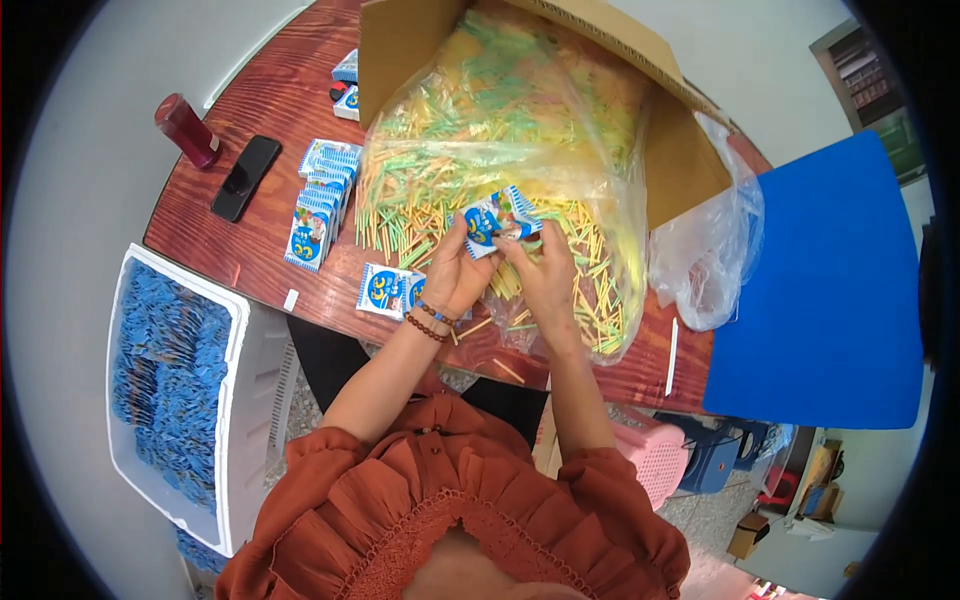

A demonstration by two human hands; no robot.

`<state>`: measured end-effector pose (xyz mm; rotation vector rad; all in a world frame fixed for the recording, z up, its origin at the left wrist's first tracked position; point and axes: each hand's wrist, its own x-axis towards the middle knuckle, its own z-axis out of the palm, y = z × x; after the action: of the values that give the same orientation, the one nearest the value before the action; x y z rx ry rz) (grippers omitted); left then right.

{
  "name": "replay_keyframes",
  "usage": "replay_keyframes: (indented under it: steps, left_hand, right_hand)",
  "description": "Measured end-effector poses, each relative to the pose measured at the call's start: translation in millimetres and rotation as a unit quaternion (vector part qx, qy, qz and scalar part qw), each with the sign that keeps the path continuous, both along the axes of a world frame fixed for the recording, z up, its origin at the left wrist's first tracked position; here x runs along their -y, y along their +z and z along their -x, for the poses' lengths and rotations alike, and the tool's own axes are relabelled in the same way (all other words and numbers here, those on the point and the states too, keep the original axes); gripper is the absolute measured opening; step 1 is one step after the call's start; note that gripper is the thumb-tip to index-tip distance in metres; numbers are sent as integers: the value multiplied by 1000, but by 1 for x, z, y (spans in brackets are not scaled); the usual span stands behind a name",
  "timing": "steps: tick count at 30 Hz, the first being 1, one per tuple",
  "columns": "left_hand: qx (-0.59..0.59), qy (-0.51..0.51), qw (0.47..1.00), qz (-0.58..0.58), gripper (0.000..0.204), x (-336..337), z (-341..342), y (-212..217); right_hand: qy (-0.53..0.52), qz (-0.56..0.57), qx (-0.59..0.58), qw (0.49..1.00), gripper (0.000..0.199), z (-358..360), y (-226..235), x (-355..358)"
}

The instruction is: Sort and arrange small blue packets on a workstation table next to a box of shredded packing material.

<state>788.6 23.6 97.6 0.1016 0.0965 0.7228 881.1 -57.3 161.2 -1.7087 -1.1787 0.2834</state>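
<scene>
My left hand (455, 272) and my right hand (545, 270) together hold a small blue-and-white printed packet (498, 217) above a heap of thin green, yellow and orange sticks (470, 150). The sticks lie in a clear plastic bag spilling from an open cardboard box (680, 170) on the wooden table (270, 90). Just left of my left wrist, two more flat packets (388, 291) rest near the table's front edge. A beaded bracelet circles my left wrist.
A row of the same packets (320, 200) lies left of the sticks, a few more (347, 85) farther back. A black phone (246, 177) and a dark red bottle (187, 130) sit at the left. A white crate of blue packets (170, 390) stands below; a blue board (820, 290) at right.
</scene>
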Motion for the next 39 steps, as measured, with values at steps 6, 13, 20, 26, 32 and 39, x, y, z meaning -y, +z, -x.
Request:
replay_keyframes:
  steps: [6, 13, 20, 26, 32, 39]
  left_hand:
    - [78, 1, 997, 3, 40, 1, -5, 4]
    - [94, 3, 995, -17, 39, -6, 0, 14]
    - [98, 43, 994, 18, 39, -20, 31, 3]
    - [-2, 139, 989, -50, 41, -36, 98, 2]
    - [-320, 326, 881, -125, 25, -37, 178, -5]
    - [-703, 351, 455, -419, 49, -44, 193, -34]
  right_hand:
    - [19, -32, 53, 998, 18, 3, 14, -9]
    - [10, -42, 147, 988, 15, 10, 32, -20]
    - [116, -35, -9, 993, 8, 30, 62, -44]
    - [193, -45, -93, 976, 12, 57, 32, -80]
    - [266, 50, -253, 929, 17, 114, -12, -111]
    - [219, 262, -270, 900, 17, 143, -58, -144]
